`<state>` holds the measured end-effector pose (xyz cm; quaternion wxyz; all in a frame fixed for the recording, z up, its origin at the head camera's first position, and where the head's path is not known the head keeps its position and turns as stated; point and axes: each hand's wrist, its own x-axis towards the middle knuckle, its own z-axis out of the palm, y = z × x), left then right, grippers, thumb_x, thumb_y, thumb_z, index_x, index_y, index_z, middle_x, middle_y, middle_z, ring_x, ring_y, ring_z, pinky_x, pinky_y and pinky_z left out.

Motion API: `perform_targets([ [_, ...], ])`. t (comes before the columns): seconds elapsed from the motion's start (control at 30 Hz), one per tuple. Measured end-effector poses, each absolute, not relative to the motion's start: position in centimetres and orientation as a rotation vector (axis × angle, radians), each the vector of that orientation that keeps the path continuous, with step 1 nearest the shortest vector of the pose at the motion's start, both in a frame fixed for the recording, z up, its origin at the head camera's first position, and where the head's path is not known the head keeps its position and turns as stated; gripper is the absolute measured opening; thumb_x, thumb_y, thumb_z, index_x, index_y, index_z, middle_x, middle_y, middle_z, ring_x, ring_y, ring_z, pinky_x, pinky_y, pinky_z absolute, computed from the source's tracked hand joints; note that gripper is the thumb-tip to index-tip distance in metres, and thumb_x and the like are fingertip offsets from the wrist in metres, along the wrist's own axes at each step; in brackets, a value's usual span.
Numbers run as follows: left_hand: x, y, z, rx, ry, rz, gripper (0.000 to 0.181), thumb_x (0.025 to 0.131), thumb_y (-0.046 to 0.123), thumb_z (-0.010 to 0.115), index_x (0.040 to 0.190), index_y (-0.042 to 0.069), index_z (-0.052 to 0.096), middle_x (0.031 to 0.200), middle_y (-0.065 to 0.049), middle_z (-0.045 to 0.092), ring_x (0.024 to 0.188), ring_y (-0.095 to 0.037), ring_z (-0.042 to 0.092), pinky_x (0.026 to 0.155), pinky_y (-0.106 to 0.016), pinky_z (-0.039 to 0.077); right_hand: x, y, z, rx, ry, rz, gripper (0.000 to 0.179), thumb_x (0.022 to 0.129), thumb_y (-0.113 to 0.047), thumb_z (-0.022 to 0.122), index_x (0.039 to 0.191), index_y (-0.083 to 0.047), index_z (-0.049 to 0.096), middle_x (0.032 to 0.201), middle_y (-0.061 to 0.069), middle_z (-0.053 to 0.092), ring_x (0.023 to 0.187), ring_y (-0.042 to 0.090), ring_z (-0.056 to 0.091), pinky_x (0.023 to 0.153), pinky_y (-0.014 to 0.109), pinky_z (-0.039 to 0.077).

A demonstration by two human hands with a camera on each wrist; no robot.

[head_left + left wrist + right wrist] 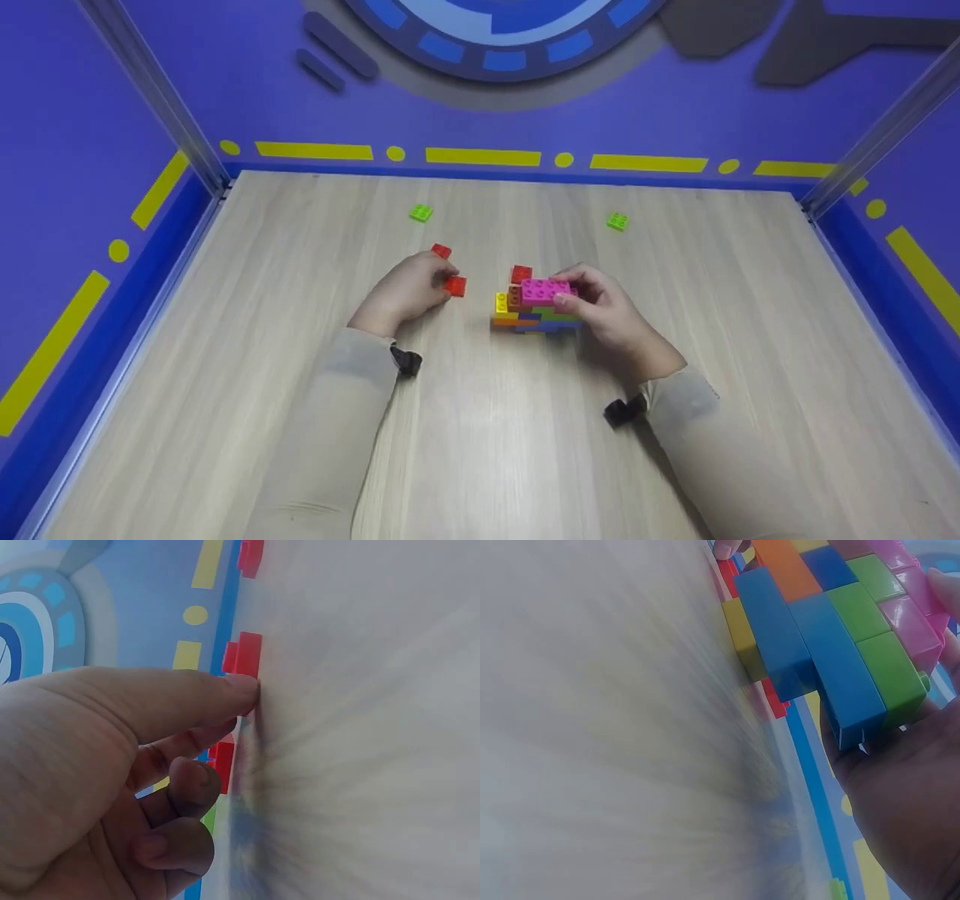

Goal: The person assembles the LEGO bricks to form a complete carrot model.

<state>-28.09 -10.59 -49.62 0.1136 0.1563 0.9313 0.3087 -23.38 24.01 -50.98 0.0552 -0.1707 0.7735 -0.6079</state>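
Note:
My left hand (405,292) is low at the tabletop, with thumb and index finger pinching a small red brick (456,286); part of that brick (249,652) shows past the thumb. Another red brick (441,250) lies just behind these fingers. My right hand (611,315) grips the right end of a built block of toy bricks (840,622), thumb on its near side and fingers behind. The block has pink bricks (544,291) on top, with green, blue, orange and yellow ones below. A third red brick (522,273) shows just behind the block.
Two light green bricks lie farther back, one at the left (421,213) and one at the right (617,221). Blue panels with yellow marks (480,156) wall in the wooden table (465,450) at the back and sides.

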Motion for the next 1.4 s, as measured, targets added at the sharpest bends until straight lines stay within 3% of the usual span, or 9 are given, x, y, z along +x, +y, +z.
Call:
perform_targets([
  [0.33, -27.9, -10.4, -48.6, 0.459, 2.673, 1.064, 0.038, 0.098, 0.018, 0.081, 0.135, 0.012, 0.077, 0.140, -0.009, 0.069, 0.122, -0.030, 0.068, 0.112, -0.050, 0.057, -23.5, 23.9, -51.0, -0.517, 2.330, -1.864, 0.026, 0.109, -0.006, 0.071, 0.134, 0.002, 0.067, 0.129, 0.001, 0.070, 0.120, 0.020, 0.065, 0.102, 0.024, 0.056],
  [0.6, -26.8, -8.9, -46.8, 0.637, 2.622, 1.324, 0.042, 0.094, 0.016, 0.078, 0.136, 0.013, 0.076, 0.137, -0.005, 0.067, 0.119, -0.036, 0.062, 0.101, -0.042, 0.052, -23.6, 24.0, -51.0, -0.537, 2.328, -1.856, 0.027, 0.110, -0.007, 0.069, 0.135, 0.002, 0.067, 0.130, 0.002, 0.069, 0.121, 0.020, 0.066, 0.103, 0.024, 0.057],
  [0.83, -25.6, -6.9, -45.9, 0.789, 2.590, 1.389, 0.040, 0.097, 0.015, 0.077, 0.137, 0.016, 0.075, 0.136, 0.000, 0.069, 0.094, -0.019, 0.057, 0.083, -0.033, 0.049, -23.6, 24.0, -51.2, -0.535, 2.308, -1.874, 0.024, 0.110, -0.008, 0.069, 0.133, 0.000, 0.068, 0.130, 0.004, 0.070, 0.122, 0.020, 0.066, 0.103, 0.024, 0.057],
  [1.03, -24.9, -5.5, -46.1, 0.854, 2.526, 1.442, 0.043, 0.100, 0.015, 0.077, 0.142, 0.017, 0.073, 0.136, 0.000, 0.070, 0.092, -0.018, 0.057, 0.080, -0.027, 0.049, -23.6, 23.9, -51.3, -0.553, 2.266, -1.914, 0.024, 0.110, -0.004, 0.067, 0.132, 0.003, 0.067, 0.126, 0.000, 0.070, 0.120, 0.018, 0.065, 0.102, 0.025, 0.056],
  [1.23, -24.8, -4.4, -47.0, 0.925, 2.465, 1.483, 0.040, 0.101, 0.013, 0.079, 0.141, 0.015, 0.075, 0.137, -0.004, 0.071, 0.096, -0.031, 0.062, 0.080, -0.024, 0.049, -23.7, 23.9, -51.3, -0.575, 2.212, -1.940, 0.027, 0.110, -0.003, 0.066, 0.135, 0.008, 0.064, 0.126, 0.001, 0.070, 0.119, 0.019, 0.064, 0.099, 0.024, 0.059],
  [1.4, -24.8, -4.2, -47.5, 0.925, 2.451, 1.496, 0.039, 0.102, 0.015, 0.078, 0.140, 0.016, 0.075, 0.138, -0.003, 0.071, 0.089, -0.019, 0.058, 0.079, -0.024, 0.047, -23.5, 23.8, -50.9, -0.565, 2.239, -1.921, 0.028, 0.109, -0.003, 0.068, 0.135, 0.007, 0.065, 0.127, 0.001, 0.070, 0.119, 0.020, 0.065, 0.098, 0.025, 0.059],
])
